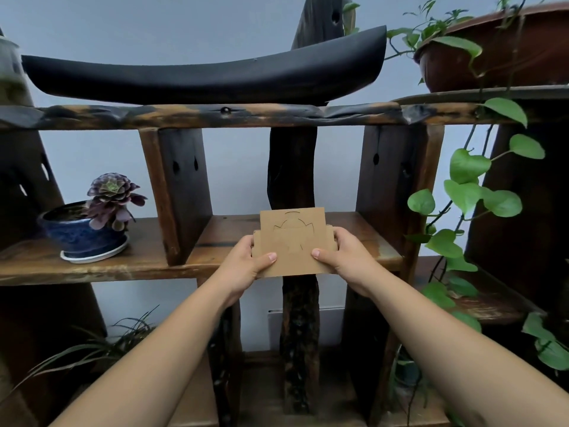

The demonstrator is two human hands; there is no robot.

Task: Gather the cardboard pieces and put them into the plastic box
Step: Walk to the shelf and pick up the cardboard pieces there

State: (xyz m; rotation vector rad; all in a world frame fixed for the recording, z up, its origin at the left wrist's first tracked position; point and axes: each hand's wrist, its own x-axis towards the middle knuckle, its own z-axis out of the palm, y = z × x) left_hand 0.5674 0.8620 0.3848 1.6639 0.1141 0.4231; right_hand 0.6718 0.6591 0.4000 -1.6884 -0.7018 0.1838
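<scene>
Rough wooden shelf [147, 266] — blue succulent pot [80, 234] on its left.

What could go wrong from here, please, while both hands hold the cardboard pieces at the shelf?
1. The cardboard pieces look like a loose stack pinched only at the sides by the left hand and right hand; a rear sheet sits higher and could slip out.
2. The trailing vine hangs close by on the right, so that arm might snag it.
3. No plastic box is in view, so the stack must be carried some way, which may loosen it.
</scene>
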